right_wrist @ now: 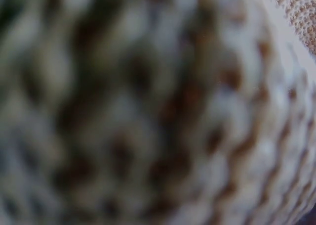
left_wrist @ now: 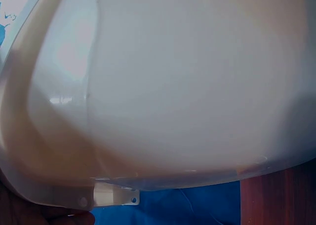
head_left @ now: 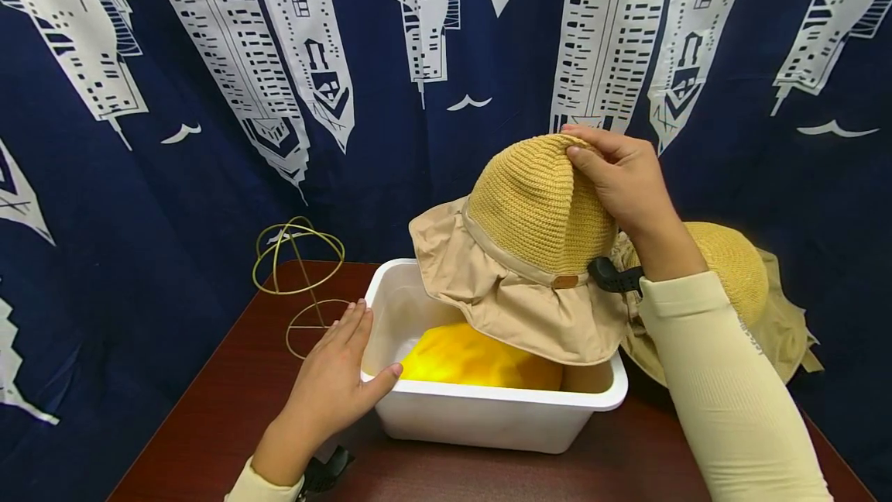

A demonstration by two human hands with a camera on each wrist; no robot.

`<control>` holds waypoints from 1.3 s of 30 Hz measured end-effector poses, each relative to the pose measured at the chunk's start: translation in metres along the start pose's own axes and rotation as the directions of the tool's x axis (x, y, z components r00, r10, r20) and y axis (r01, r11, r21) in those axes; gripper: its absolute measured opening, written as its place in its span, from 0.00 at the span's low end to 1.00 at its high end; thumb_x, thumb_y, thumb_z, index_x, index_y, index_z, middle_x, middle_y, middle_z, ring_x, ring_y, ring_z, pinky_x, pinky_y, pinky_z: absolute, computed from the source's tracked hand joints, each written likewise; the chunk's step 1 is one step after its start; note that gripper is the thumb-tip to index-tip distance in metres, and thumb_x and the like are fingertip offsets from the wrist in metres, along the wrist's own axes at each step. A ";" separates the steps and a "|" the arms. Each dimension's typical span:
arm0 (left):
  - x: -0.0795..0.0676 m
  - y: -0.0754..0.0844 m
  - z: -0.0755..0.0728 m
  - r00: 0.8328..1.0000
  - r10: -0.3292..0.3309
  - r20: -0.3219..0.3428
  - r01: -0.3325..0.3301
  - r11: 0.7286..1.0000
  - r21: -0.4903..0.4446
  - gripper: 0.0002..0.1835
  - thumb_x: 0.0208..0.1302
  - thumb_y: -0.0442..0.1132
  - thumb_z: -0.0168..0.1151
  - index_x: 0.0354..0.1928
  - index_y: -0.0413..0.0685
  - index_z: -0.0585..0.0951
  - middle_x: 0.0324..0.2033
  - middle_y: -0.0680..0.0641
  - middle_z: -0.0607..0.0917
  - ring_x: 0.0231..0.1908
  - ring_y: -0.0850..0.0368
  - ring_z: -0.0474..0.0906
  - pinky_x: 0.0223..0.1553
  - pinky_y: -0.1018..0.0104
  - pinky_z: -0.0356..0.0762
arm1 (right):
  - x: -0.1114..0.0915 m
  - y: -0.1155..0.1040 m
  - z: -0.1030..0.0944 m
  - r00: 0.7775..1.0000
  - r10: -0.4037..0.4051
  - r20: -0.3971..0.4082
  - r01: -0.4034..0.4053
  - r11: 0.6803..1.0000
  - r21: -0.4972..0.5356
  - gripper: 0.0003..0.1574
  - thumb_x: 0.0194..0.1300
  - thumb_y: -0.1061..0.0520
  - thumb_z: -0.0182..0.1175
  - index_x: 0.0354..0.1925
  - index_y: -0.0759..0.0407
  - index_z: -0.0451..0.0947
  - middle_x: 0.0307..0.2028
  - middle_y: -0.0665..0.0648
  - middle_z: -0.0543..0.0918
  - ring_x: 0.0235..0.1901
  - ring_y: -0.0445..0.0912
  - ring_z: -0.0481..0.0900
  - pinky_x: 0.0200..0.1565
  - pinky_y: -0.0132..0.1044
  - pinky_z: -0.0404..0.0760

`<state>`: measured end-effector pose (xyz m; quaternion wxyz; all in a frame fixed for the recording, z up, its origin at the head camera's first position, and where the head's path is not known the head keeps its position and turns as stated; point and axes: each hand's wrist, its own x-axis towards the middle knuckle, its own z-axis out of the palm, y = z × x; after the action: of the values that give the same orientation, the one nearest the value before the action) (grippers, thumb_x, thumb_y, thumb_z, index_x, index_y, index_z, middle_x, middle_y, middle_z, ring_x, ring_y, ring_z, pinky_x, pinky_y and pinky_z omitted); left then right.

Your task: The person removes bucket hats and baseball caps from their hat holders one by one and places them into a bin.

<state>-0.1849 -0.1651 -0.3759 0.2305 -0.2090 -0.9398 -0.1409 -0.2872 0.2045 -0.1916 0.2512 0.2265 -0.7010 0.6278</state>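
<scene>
My right hand [head_left: 620, 177] pinches the top of a sun hat's knitted straw crown [head_left: 530, 204]. The hat's beige fabric brim [head_left: 516, 308] hangs over a white plastic bin [head_left: 481, 409] and overlaps its back and right rim in the head view. Inside the bin lies a bright yellow thing [head_left: 474, 359], partly hidden by the brim. My left hand [head_left: 331, 382] rests with straight fingers and spread thumb against the bin's left front corner. In the left wrist view the bin's pale wall [left_wrist: 187, 86] fills most of the picture. Blurred straw weave [right_wrist: 247, 111] fills the right wrist view.
A second straw hat [head_left: 732, 277] with a beige brim sits right of the bin, behind my right forearm. A yellow wire stand [head_left: 300, 258] is at the back left of the dark red table [head_left: 216, 393]. A navy curtain [head_left: 411, 177] with white building prints hangs behind.
</scene>
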 end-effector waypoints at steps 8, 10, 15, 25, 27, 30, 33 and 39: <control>0.000 -0.001 0.002 1.000 -0.009 0.014 0.009 1.000 0.001 0.47 0.62 0.64 0.59 0.69 0.31 0.67 0.70 0.35 0.66 0.71 0.41 0.60 0.67 0.43 0.61 | -0.007 0.017 0.020 0.996 -0.048 0.078 0.055 0.995 -0.089 0.15 0.65 0.64 0.65 0.51 0.63 0.86 0.53 0.52 0.85 0.62 0.44 0.75 0.62 0.31 0.70; 0.000 -0.001 0.002 1.000 -0.010 0.012 0.010 1.000 0.000 0.47 0.62 0.65 0.59 0.69 0.31 0.68 0.70 0.35 0.66 0.71 0.41 0.61 0.67 0.43 0.61 | -0.009 0.020 0.025 0.992 -0.058 0.110 0.071 0.990 -0.119 0.15 0.66 0.63 0.65 0.51 0.65 0.85 0.55 0.55 0.84 0.62 0.44 0.75 0.63 0.32 0.69; 0.000 -0.002 0.001 1.000 0.007 -0.006 -0.007 1.000 -0.001 0.47 0.62 0.64 0.58 0.69 0.30 0.68 0.70 0.34 0.66 0.70 0.40 0.62 0.67 0.43 0.62 | -0.018 0.024 0.037 0.979 -0.080 0.187 0.109 0.983 -0.149 0.15 0.66 0.64 0.65 0.50 0.68 0.84 0.57 0.62 0.82 0.61 0.45 0.76 0.61 0.31 0.70; 0.000 -0.002 0.001 1.000 0.005 -0.006 -0.005 1.000 -0.009 0.48 0.62 0.65 0.58 0.69 0.30 0.67 0.69 0.34 0.67 0.70 0.40 0.61 0.67 0.43 0.62 | -0.034 0.029 0.049 0.933 -0.107 0.345 0.159 0.979 -0.126 0.15 0.65 0.69 0.63 0.50 0.66 0.85 0.57 0.59 0.81 0.60 0.45 0.75 0.56 0.28 0.74; 0.000 -0.002 0.001 1.000 0.007 -0.011 -0.007 1.000 -0.012 0.48 0.62 0.65 0.59 0.69 0.29 0.67 0.69 0.34 0.67 0.70 0.40 0.61 0.67 0.43 0.62 | -0.037 0.028 0.049 0.921 -0.107 0.374 0.171 0.975 -0.143 0.15 0.65 0.69 0.63 0.50 0.65 0.85 0.58 0.58 0.81 0.60 0.46 0.75 0.56 0.28 0.74; 0.000 -0.002 0.001 1.000 0.010 -0.020 -0.010 1.000 -0.014 0.49 0.61 0.65 0.59 0.69 0.29 0.67 0.69 0.34 0.67 0.70 0.40 0.61 0.67 0.43 0.62 | -0.042 0.026 0.050 0.905 -0.100 0.413 0.180 0.970 -0.160 0.15 0.65 0.68 0.64 0.50 0.64 0.85 0.58 0.57 0.81 0.61 0.46 0.74 0.56 0.27 0.73; 0.000 -0.001 0.001 1.000 0.011 -0.021 -0.011 1.000 -0.012 0.49 0.61 0.65 0.59 0.69 0.29 0.66 0.69 0.34 0.67 0.70 0.40 0.61 0.67 0.43 0.62 | -0.047 0.025 0.049 0.889 -0.102 0.447 0.190 0.969 -0.158 0.15 0.65 0.68 0.63 0.50 0.64 0.85 0.58 0.59 0.81 0.62 0.48 0.74 0.58 0.28 0.72; 0.000 -0.001 0.001 1.000 0.008 -0.021 -0.009 1.000 -0.016 0.49 0.61 0.65 0.60 0.69 0.29 0.67 0.69 0.33 0.67 0.70 0.40 0.62 0.66 0.43 0.62 | -0.056 0.031 0.045 0.858 -0.100 0.504 0.195 0.971 -0.139 0.15 0.64 0.69 0.64 0.49 0.65 0.86 0.59 0.59 0.80 0.63 0.49 0.73 0.57 0.28 0.74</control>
<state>-0.1864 -0.1658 -0.3771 0.2393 -0.2134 -0.9353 -0.1497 -0.2664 0.1631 -0.2547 0.1313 0.4083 -0.7775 0.4599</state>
